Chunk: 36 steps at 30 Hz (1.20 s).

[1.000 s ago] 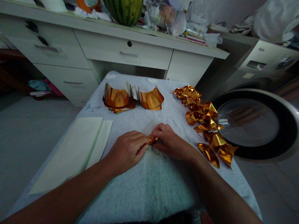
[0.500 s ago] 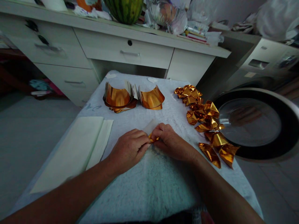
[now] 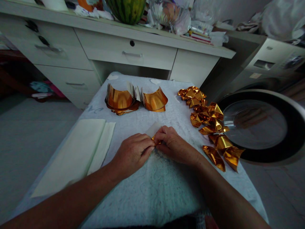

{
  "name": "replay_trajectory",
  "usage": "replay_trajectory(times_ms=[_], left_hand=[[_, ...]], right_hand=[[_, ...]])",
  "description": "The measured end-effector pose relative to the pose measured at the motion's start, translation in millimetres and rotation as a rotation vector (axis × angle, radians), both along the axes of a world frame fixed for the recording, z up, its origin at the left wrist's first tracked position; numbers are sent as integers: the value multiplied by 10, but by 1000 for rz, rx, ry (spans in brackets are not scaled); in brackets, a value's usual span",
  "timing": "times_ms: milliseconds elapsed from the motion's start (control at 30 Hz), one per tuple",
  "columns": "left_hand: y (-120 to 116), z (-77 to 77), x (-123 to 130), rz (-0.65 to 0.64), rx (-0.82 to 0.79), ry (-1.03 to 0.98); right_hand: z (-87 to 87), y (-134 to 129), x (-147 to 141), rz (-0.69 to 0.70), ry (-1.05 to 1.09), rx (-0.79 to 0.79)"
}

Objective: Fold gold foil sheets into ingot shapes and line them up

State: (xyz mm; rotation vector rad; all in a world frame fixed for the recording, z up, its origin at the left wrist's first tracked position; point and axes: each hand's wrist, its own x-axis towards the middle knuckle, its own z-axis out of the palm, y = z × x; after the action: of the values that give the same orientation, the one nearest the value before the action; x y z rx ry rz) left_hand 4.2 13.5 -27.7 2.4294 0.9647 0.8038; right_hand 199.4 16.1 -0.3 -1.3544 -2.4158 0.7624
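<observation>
My left hand [image 3: 134, 152] and my right hand [image 3: 172, 144] meet over the middle of the cloth-covered table. Between their closed fingers is a small piece of gold foil [image 3: 153, 138], mostly hidden. A translucent white sheet [image 3: 153, 128] sticks out just beyond the fingertips. Two stacks of curved gold foil sheets, the left stack [image 3: 120, 100] and the right stack [image 3: 155, 100], lie farther back. Several folded gold foil pieces [image 3: 214, 124] run down the table's right side. White paper sheets [image 3: 73, 152] lie to the left, beside my left forearm.
Behind the table [image 3: 147, 197] stands a white desk [image 3: 152, 38] with drawers, bearing a watermelon [image 3: 127, 11], plastic bags and small packets. At the right, a washing machine's open round door [image 3: 259, 125] comes close to the table's edge.
My fingers have closed in slightly on the gold foil, and less of it shows between them. Both hands stay in nearly the same place.
</observation>
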Motion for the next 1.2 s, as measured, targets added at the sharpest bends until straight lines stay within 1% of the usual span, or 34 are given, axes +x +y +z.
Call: replay_trajectory(times_ms=[300, 433, 600, 733, 867, 1033, 1200], left_hand=[[3, 40, 39, 30, -12, 109], [3, 21, 31, 51, -46, 92], [-1, -5, -22, 110, -55, 55], [5, 2, -28, 130, -111, 56], [12, 19, -26, 152, -162, 58], [-6, 32, -53, 181, -161, 62], [-20, 26, -61, 201, -152, 82]], right_hand=[[8, 11, -28, -30, -7, -19], [17, 13, -32, -31, -13, -35], [34, -5, -29, -28, -15, -35], [18, -17, -35, -59, 14, -57], [-14, -9, -79, -122, 39, -87], [-35, -5, -151, -194, 7, -77], [-55, -26, -188, -220, -27, -52]])
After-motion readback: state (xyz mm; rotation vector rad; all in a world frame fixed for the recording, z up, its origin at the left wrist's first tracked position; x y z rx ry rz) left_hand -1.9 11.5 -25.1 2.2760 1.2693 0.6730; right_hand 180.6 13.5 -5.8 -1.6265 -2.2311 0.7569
